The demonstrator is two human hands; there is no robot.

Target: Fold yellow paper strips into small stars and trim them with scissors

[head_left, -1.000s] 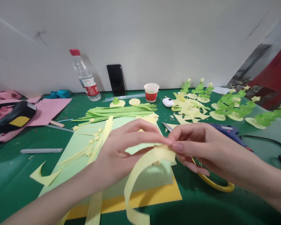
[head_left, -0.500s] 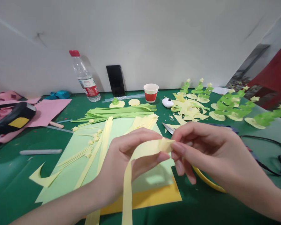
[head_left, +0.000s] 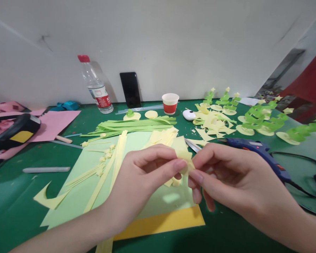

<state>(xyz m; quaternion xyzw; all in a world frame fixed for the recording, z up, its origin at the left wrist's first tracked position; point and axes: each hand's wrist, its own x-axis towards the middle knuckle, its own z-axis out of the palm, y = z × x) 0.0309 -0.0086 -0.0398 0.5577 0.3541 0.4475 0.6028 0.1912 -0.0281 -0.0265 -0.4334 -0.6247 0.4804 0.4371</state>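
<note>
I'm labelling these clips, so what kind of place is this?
Probably a craft worktable, judging by the glue gun, the scissors and the bundled green paper strips.

From where I stand, I count: 1 folded pale-yellow paper strip (head_left: 183, 149) held up; 1 red-capped clear plastic bottle (head_left: 96, 88); 1 black rectangular phone (head_left: 130, 89); 1 red-and-white paper cup (head_left: 170, 104); 1 blue glue gun (head_left: 259, 147); 1 long whitish stick (head_left: 46, 169).

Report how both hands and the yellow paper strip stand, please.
Left hand, right hand: both pinching yellow paper strip. Strip held over pale green sheet. Scissors and blue glue gun beyond right hand, partly hidden.
</note>
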